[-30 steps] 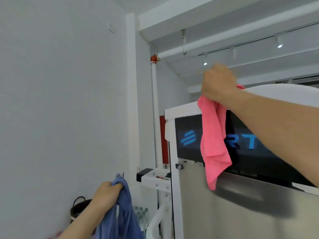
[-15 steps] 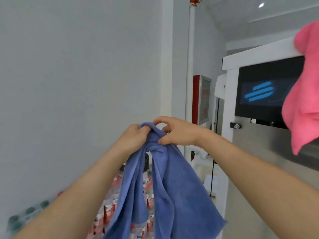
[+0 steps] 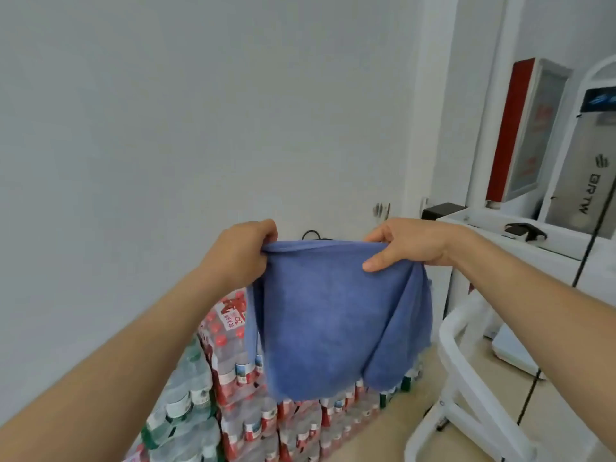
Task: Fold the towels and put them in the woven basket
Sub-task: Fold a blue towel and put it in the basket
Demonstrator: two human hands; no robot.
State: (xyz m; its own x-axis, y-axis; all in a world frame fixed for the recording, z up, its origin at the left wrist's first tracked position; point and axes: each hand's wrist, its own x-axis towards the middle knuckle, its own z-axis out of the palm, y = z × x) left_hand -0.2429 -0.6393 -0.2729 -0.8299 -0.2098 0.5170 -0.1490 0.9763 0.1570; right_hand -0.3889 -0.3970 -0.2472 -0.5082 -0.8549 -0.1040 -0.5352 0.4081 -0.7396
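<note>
Left hand (image 3: 240, 252): it is closing as a fist on the left top corner of the blue towel (image 3: 336, 315).
Right hand (image 3: 408, 245): it is pinching the right top corner, thumb in front.
Towel: it is hanging stretched between both hands, in the air.
Behind the towel: packs of water bottles (image 3: 233, 378) are standing stacked by the white wall (image 3: 200, 111); the towel is hiding part of them.
Right side: a white frame (image 3: 466, 371) and a grey machine (image 3: 586, 168).
Writing: the machine is showing "GRTW"; one pack is showing "30".

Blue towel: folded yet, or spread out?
Spread, not folded: the blue towel hangs open between left hand and right hand.
</note>
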